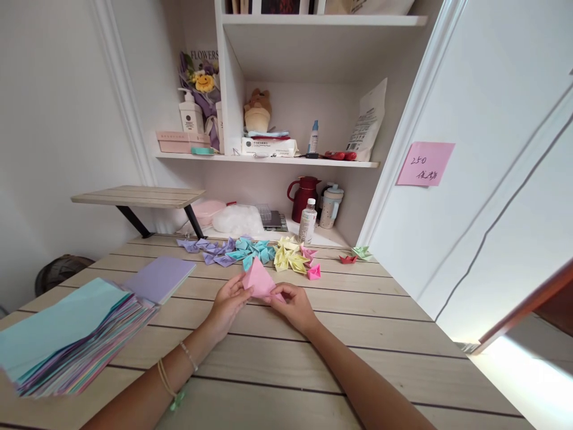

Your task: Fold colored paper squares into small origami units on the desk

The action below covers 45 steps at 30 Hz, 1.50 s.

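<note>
A pink sheet of paper (258, 279), partly folded into a pointed shape, rests on the wooden table (358, 310) between both hands. My left hand (227, 303) pinches its left edge with thumb and fingers. My right hand (292, 303) presses on its lower right corner with bent fingers. Just behind it lies a row of finished folded paper pieces: purple (210, 249), teal (253, 249), yellow (289, 257) and pink (313, 272).
A thick stack of coloured paper sheets (67, 334) sits at the left, a purple pad (159, 278) beside it. Small red (347, 259) and green (362, 252) folded pieces lie at the right. Shelves behind hold a red jug (303, 198), a bottle (307, 221) and boxes. A pink note (425, 163) hangs on the wall.
</note>
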Motion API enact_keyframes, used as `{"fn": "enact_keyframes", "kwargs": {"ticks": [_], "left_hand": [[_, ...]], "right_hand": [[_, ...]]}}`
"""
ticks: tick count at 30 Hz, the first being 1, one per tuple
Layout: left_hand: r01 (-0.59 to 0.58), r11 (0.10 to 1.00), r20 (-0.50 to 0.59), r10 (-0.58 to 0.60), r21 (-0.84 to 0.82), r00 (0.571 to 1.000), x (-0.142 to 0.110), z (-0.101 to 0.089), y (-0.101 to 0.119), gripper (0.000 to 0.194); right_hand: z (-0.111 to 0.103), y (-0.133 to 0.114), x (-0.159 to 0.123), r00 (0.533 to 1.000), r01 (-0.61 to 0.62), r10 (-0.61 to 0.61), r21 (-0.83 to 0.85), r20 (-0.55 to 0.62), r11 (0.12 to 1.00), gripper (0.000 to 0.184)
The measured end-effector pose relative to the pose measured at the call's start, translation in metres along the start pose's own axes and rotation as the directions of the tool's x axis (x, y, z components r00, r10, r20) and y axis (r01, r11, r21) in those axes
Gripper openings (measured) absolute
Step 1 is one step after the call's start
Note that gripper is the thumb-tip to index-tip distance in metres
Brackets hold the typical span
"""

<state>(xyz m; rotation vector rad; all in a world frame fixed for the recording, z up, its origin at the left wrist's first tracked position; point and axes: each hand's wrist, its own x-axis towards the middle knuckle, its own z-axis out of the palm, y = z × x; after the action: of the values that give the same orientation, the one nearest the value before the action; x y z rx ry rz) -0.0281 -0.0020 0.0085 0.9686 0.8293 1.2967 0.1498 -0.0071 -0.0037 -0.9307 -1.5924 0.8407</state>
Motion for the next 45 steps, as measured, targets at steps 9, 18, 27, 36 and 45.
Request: {"fn": "enact_keyframes", "kwargs": {"ticks": [9,18,27,36,45], "left_hand": [[-0.11,0.942,0.133,0.071,0.318,0.989,-0.001,0.002,-0.012,0.035],[-0.207,0.833,0.232,0.098,0.513,0.968,-0.003,0.002,-0.01,0.031],[-0.007,0.909,0.171,-0.071,0.416,0.983,0.003,-0.003,-0.004,0.033],[0.015,0.939,0.244,-0.104,0.343,0.964,0.007,-0.007,-0.008,0.034],[0.003,0.934,0.275,-0.108,0.358,0.955,0.006,-0.007,-0.007,0.033]], "right_hand": [[0.004,0.007,0.002,0.999,-0.019,0.024,0.128,-0.033,0.992,0.039],[0.002,0.004,0.0,0.998,-0.067,0.066,0.099,0.022,0.993,0.035],[-0.003,0.006,0.004,0.964,-0.243,0.168,0.426,0.207,0.871,0.027],[-0.005,0.008,0.003,0.945,-0.269,0.125,0.496,0.303,0.826,0.028],[-0.006,0.003,0.003,0.933,-0.295,0.146,0.471,0.328,0.831,0.03]]}}
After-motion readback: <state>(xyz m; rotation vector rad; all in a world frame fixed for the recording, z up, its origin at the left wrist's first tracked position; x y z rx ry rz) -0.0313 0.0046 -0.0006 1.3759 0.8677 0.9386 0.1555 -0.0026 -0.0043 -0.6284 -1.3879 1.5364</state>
